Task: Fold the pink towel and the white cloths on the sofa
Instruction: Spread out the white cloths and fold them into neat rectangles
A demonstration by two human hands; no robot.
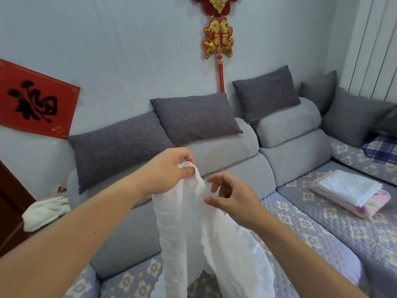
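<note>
Holding the thin white embroidered cloth (193, 233) up in front of the grey sofa (236, 147), we have our left hand (169, 171) pinching one top corner between thumb and fingers, while our right hand (232, 198) hovers just beside the hanging edge, fingers loosely curled and gripping nothing. The cloth hangs bunched toward the quilted floral seat cover (322, 233). To do this step well, we should probably find the opposite top corner with the right hand, pull the edge taut, and let the creases drop out before bringing corners together. On the seat to the right, a folded white cloth (350, 187) already sits on the folded pink towel (369, 205); we judge this piece goes there next.
</note>
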